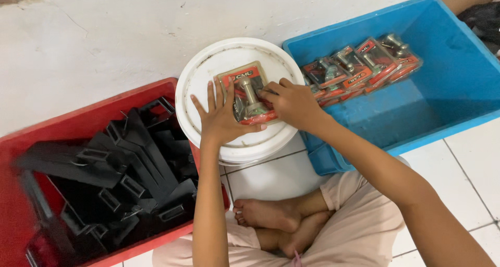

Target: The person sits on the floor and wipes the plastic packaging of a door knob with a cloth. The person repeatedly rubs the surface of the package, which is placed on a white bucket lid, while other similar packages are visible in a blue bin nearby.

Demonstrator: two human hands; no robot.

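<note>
A red blister pack holding what looks like a metal knob is pressed flat on the white bucket lid by the spread left hand and pinched by the right hand.

— What sits at the left?
— A red bin, full of black plastic pieces piled loosely.

— And on the right?
— A blue bin. A row of blister packs leans along its far left side; the rest of its bottom shows.

— What lies beneath?
— A white tiled floor near, and a scuffed white wall beyond.
</note>
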